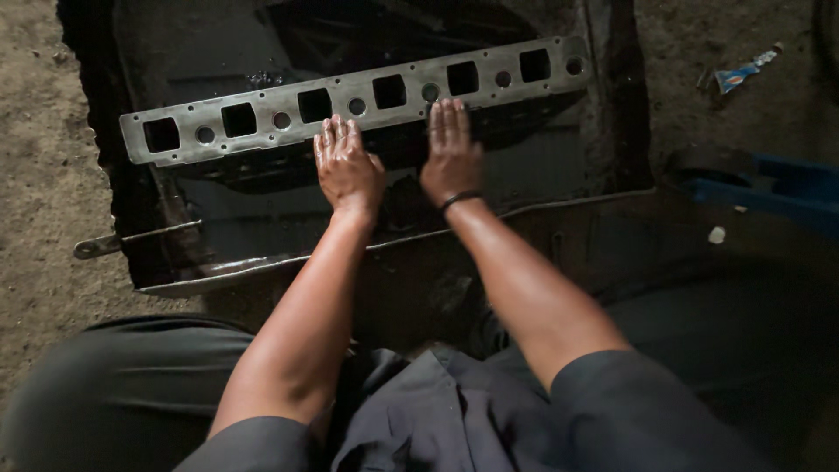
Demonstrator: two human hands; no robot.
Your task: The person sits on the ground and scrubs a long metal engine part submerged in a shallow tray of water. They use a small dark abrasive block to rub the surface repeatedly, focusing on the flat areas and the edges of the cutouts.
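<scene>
At the far left the ground (35,175) is bare, gritty dirt, and a thin metal rod (131,239) with a looped end pokes out from the side of a shallow, dark, oily metal tray (227,267) that lies flat on it. Lying across the upper part of that tray, slanting gently up toward the right, is a long flat grey metal gasket plate (262,118) punched with a row of square openings and small round holes between them. It sits on top of something dark and greasy that I can't make out clearly. The person's left hand (347,168) rests palm down against the plate's near edge around its middle, fingers straight and held close together, gripping nothing, fingertips just touching the metal. Just beside it, the right hand (452,156) is laid the same way, flat, fingers together and extended onto the plate's lower edge, with a thin dark band (459,200) around the wrist. Both forearms reach forward from grey sleeves (603,402) low in the view. Farther right, a blue object (786,188) lies on the ground beyond the tray, with a small white scrap (717,234) near it and a crumpled blue-and-white wrapper (743,73) higher up on the dirt.
</scene>
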